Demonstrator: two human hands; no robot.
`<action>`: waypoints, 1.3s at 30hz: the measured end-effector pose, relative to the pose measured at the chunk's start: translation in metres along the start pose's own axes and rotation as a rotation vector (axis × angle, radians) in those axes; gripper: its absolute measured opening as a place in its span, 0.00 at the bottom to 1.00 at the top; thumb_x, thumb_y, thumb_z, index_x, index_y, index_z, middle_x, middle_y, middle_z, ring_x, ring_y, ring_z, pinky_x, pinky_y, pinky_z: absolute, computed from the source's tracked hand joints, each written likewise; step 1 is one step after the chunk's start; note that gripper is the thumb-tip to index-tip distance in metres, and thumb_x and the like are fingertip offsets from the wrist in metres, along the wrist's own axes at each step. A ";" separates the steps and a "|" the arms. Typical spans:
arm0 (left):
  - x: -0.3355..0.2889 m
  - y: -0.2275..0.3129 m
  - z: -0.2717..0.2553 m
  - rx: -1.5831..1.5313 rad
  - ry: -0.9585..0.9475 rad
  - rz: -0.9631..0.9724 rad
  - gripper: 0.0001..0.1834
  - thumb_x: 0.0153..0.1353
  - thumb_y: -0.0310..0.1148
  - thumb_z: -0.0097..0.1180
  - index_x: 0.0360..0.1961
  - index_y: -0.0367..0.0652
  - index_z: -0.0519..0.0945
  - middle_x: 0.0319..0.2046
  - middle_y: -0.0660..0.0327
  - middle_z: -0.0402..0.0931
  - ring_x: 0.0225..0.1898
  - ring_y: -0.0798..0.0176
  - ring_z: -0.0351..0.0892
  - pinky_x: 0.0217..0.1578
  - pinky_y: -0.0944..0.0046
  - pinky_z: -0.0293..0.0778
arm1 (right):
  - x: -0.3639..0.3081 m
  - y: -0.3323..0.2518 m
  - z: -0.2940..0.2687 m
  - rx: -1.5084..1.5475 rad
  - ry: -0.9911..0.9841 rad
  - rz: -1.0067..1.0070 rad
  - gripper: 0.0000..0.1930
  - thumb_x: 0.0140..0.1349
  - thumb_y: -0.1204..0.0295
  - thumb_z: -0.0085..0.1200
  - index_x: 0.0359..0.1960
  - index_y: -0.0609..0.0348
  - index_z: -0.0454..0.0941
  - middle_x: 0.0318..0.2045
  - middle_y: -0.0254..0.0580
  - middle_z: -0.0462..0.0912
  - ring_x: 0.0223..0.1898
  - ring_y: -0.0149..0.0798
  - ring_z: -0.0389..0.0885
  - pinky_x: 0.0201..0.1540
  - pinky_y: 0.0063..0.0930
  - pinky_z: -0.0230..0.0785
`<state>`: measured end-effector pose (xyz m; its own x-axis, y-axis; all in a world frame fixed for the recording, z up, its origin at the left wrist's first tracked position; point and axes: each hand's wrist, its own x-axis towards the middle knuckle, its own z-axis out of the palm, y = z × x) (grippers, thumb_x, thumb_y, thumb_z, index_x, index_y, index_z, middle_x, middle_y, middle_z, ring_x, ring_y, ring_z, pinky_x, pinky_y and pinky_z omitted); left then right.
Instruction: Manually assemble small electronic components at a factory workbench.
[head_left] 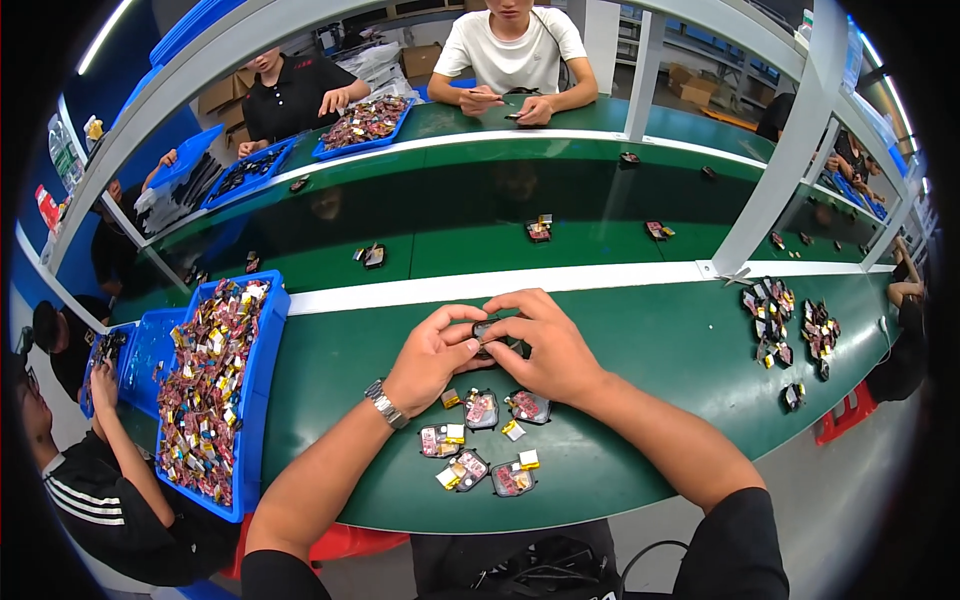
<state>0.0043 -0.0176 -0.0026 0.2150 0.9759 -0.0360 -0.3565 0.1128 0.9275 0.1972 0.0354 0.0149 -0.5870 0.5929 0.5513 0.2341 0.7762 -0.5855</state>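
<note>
My left hand [430,362] and my right hand [552,352] meet over the green table, both closed on a small black case [484,328]. Fingers cover most of the case, so its inside is hidden. Just below my hands lie several dark case halves with reddish circuit boards, such as the open case half [515,479]. Small silver batteries with yellow ends lie on or beside them, one of them a loose battery [513,430]. A metal-band watch [386,403] is on my left wrist.
To the left, a blue tray [272,340] is heaped with circuit boards and batteries. Clusters of assembled pieces [770,325] lie at right. Beyond a white rail [400,297], scattered units sit on a green belt [460,255]. A grey post [775,170] rises right. Co-workers sit left and opposite.
</note>
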 end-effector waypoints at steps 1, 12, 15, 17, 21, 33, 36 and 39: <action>0.001 -0.001 -0.001 -0.005 -0.009 0.003 0.18 0.66 0.20 0.48 0.57 0.38 0.66 0.51 0.51 0.74 0.52 0.61 0.78 0.54 0.60 0.78 | -0.001 0.002 0.002 -0.014 0.020 -0.016 0.04 0.53 0.75 0.60 0.31 0.59 0.83 0.47 0.39 0.78 0.51 0.43 0.74 0.48 0.34 0.72; 0.000 0.000 -0.002 -0.018 -0.033 0.007 0.16 0.69 0.23 0.46 0.57 0.38 0.66 0.52 0.51 0.75 0.55 0.59 0.76 0.57 0.57 0.75 | -0.003 -0.001 0.004 0.036 0.038 -0.003 0.04 0.53 0.76 0.60 0.31 0.60 0.83 0.46 0.39 0.78 0.51 0.43 0.74 0.48 0.34 0.72; 0.000 0.001 -0.001 -0.037 -0.043 0.021 0.16 0.69 0.25 0.48 0.57 0.38 0.66 0.52 0.51 0.75 0.55 0.59 0.76 0.57 0.57 0.75 | -0.002 0.002 0.004 0.037 0.047 -0.018 0.05 0.53 0.76 0.60 0.33 0.59 0.84 0.46 0.39 0.78 0.51 0.44 0.74 0.48 0.35 0.72; -0.001 0.000 -0.004 -0.086 -0.047 0.032 0.17 0.69 0.26 0.48 0.57 0.37 0.66 0.52 0.50 0.75 0.55 0.59 0.76 0.57 0.57 0.75 | -0.002 0.000 0.006 0.060 0.057 0.028 0.07 0.53 0.76 0.61 0.35 0.57 0.85 0.47 0.39 0.79 0.51 0.44 0.74 0.49 0.35 0.72; 0.000 -0.004 -0.003 -0.078 -0.020 0.017 0.15 0.70 0.28 0.48 0.56 0.40 0.68 0.52 0.52 0.75 0.54 0.61 0.77 0.56 0.59 0.75 | -0.003 0.001 0.010 0.068 0.061 0.029 0.09 0.53 0.77 0.62 0.36 0.57 0.86 0.49 0.39 0.79 0.51 0.43 0.75 0.49 0.34 0.73; -0.001 -0.009 0.001 0.033 0.054 0.061 0.14 0.69 0.26 0.49 0.54 0.41 0.68 0.54 0.53 0.74 0.55 0.61 0.76 0.55 0.60 0.76 | -0.004 -0.006 0.008 0.144 0.030 0.122 0.10 0.53 0.77 0.62 0.38 0.56 0.85 0.52 0.41 0.78 0.57 0.47 0.71 0.58 0.38 0.67; -0.001 -0.006 -0.006 0.003 0.000 0.148 0.13 0.69 0.26 0.49 0.53 0.41 0.68 0.56 0.51 0.73 0.55 0.61 0.76 0.55 0.59 0.75 | 0.002 -0.010 0.010 0.013 0.127 -0.074 0.11 0.51 0.77 0.63 0.38 0.58 0.84 0.51 0.42 0.78 0.56 0.48 0.72 0.56 0.39 0.69; 0.001 -0.009 -0.005 -0.050 -0.025 0.165 0.13 0.69 0.25 0.48 0.53 0.41 0.67 0.53 0.52 0.74 0.54 0.61 0.76 0.55 0.59 0.75 | 0.001 -0.011 0.010 0.008 0.188 -0.104 0.10 0.50 0.78 0.63 0.36 0.61 0.83 0.48 0.40 0.79 0.53 0.46 0.74 0.52 0.36 0.71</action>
<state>0.0034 -0.0170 -0.0125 0.1720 0.9771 0.1250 -0.4335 -0.0389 0.9003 0.1864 0.0249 0.0158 -0.4523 0.5402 0.7096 0.1734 0.8338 -0.5242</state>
